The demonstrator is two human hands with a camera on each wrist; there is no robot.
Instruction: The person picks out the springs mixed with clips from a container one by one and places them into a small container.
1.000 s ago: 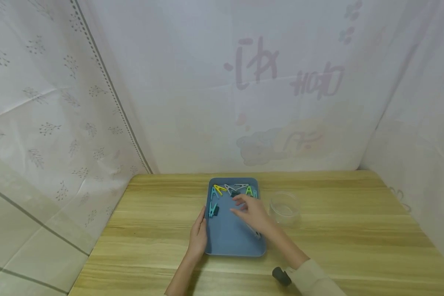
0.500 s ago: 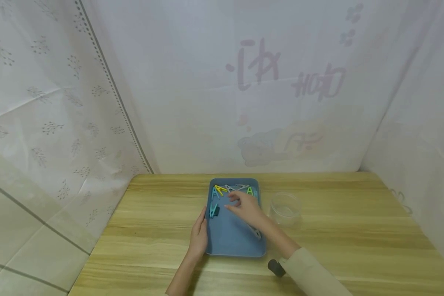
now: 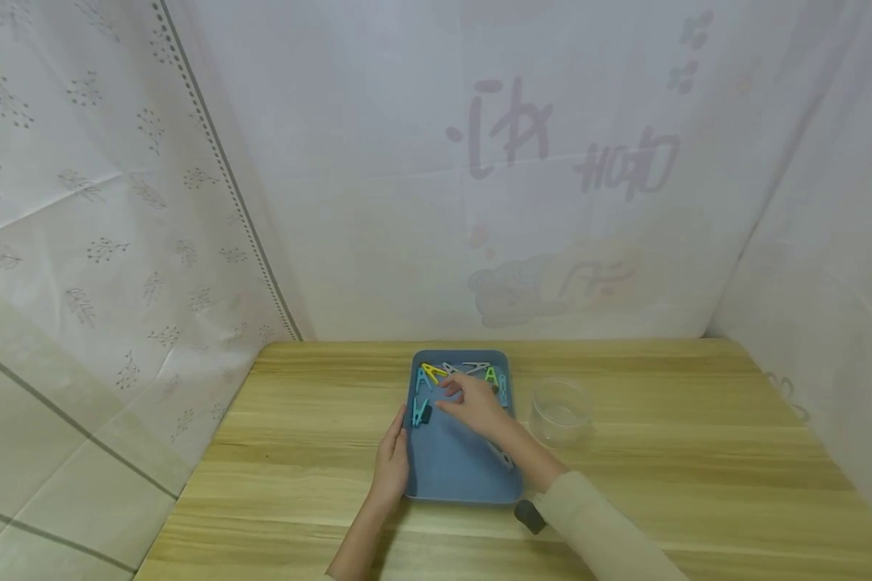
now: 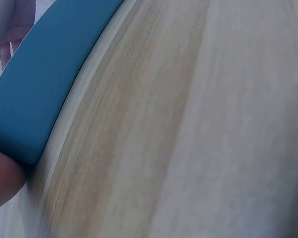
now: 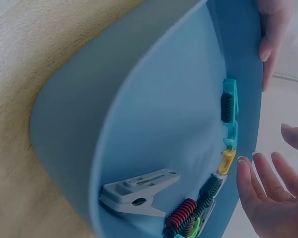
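A blue tray [image 3: 458,480] stands on the table with several plastic clothespins along its sides. My left hand [image 3: 391,464] rests its fairly straight fingers along the tray's left wall. Over the tray's upper middle hovers my right hand [image 3: 477,406], thumb and fingers apart, holding nothing. Left of it lie a yellow clothespin [image 3: 433,373] and a teal clothespin [image 3: 417,414]; a green clothespin [image 3: 490,374] is at the far right. The right wrist view shows a grey clothespin [image 5: 139,193], a red coil spring [image 5: 181,213] and a dark coil spring [image 5: 227,108] beside the teal clothespin.
A clear round container [image 3: 559,413] stands right of the tray. The wooden table [image 3: 298,460] ends at patterned white curtains [image 3: 378,202] behind and at the sides. A dark device [image 3: 529,516] sits by the right sleeve.
My right hand has shifted slightly left and toward the near side over the tray, its sleeve moving left too. The left hand stays against the tray wall.
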